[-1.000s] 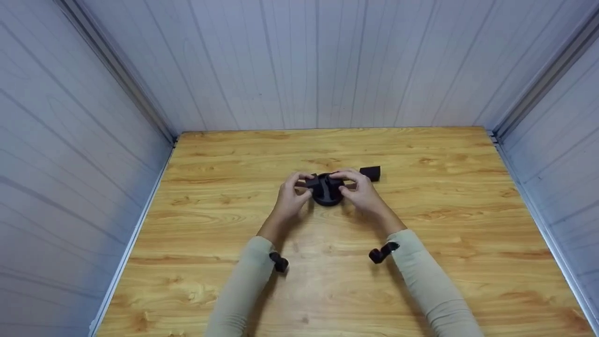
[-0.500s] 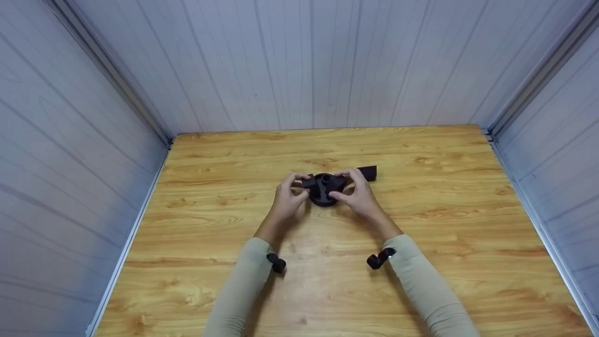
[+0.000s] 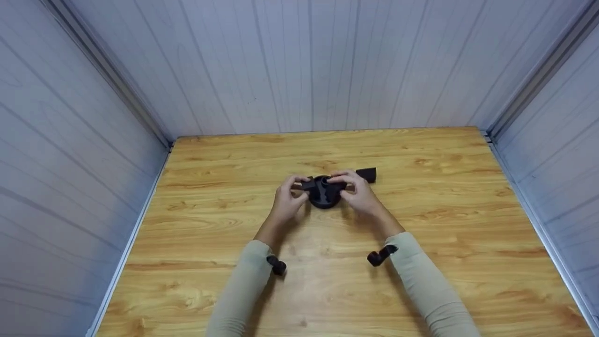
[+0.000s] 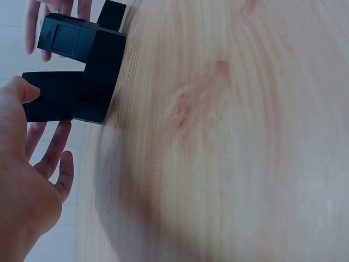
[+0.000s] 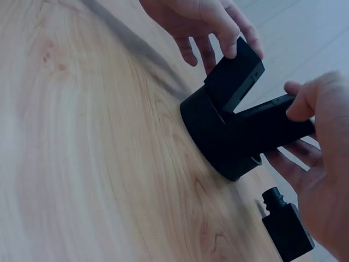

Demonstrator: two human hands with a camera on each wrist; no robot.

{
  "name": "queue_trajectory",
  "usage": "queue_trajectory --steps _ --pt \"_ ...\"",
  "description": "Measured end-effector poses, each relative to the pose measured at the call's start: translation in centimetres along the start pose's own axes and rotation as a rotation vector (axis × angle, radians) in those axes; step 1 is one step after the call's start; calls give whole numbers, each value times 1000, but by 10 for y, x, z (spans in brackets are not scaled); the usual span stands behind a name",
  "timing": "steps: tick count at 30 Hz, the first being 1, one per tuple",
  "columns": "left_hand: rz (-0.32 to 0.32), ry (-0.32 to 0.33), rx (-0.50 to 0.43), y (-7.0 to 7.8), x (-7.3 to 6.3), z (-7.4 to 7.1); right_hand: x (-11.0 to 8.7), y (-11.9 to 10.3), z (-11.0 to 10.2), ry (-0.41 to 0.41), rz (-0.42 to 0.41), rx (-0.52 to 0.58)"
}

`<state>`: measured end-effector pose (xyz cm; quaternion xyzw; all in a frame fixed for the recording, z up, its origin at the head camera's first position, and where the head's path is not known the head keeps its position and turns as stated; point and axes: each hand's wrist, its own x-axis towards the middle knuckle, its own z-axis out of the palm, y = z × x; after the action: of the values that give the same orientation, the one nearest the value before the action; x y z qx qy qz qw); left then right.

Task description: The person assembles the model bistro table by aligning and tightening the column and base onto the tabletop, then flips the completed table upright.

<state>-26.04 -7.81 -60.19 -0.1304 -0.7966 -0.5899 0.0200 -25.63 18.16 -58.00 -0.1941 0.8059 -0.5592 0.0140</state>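
A round black base [image 3: 324,201] sits on the wooden table, with two black rectangular blocks at it. My left hand [image 3: 287,200] pinches the left block [image 4: 52,97] between thumb and fingertips; its lower end meets the base. Across from it, my right hand [image 3: 362,194] grips the right block [image 5: 272,121], thumb on one side and fingers on the other. In the right wrist view this block leans over the base rim and overlaps it. Both blocks tilt outward from each other. The round base [image 5: 203,123] is partly hidden behind the right block there.
Just beyond the right hand lies a loose black piece [image 3: 367,175]; the right wrist view shows its square body and narrow ribbed neck [image 5: 274,197]. White panel walls [image 3: 309,65] enclose the table [image 3: 323,281] at the back and both sides.
The right block was swung across the base half a second ago, and the right hand has since turned it back toward the right. The left hand keeps its hold almost unmoved.
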Motion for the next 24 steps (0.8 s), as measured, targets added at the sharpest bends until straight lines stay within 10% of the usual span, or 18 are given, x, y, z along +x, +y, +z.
queue_trajectory --steps 12,24 --pt "1 14 -13 -1 0 -1 -5 6 2 55 -18 -26" --pt "-34 -7 -19 2 -1 0 -6 4 -15 -147 -31 34"
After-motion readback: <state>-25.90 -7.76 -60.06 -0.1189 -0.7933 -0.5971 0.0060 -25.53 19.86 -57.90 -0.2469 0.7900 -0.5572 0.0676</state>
